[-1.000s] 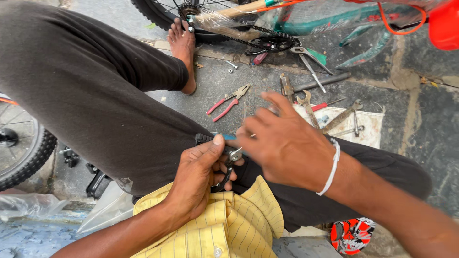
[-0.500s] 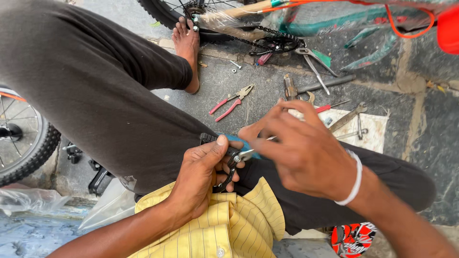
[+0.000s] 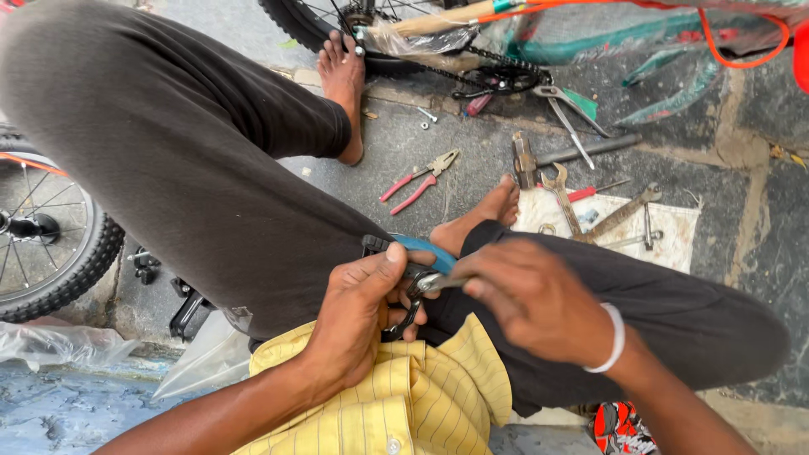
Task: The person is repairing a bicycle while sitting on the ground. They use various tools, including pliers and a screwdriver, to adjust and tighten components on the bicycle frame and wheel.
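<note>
Both hands (image 3: 358, 312) (image 3: 535, 299) around black part (image 3: 404, 316)

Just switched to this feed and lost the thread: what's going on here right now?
A person sits on the stone ground with a small black metal part in their lap. The left hand grips it, while the right hand works a slim metal tool into it. A blue piece sits on top of the part. Red-handled pliers, wrenches on a white cloth and a bicycle chain lie ahead.
</note>
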